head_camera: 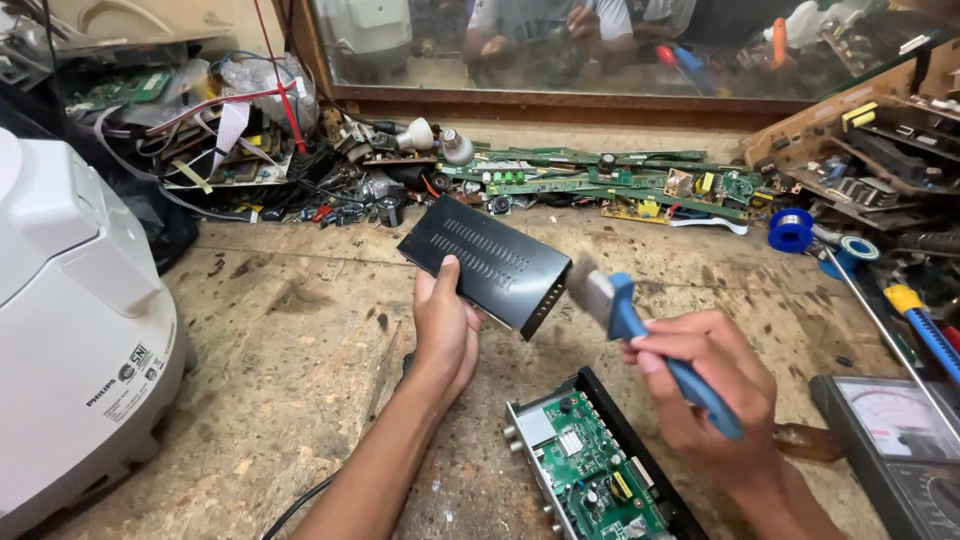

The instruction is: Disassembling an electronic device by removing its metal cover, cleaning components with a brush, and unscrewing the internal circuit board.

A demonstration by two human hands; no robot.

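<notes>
My left hand (445, 325) holds up a black vented metal cover (485, 262) by its near edge, tilted above the workbench. My right hand (705, 385) grips the blue handle of a paint brush (640, 335); its pale bristles touch the cover's right end. Below and between my hands lies an open black box with a green circuit board (590, 470) inside.
A white appliance (70, 320) stands at the left. Loose circuit boards (610, 180), wires and parts are piled along the back. Blue tape rolls (792, 230), a screwdriver (925, 320) and an analogue meter (900, 430) lie at the right. Another person's hands show behind the glass.
</notes>
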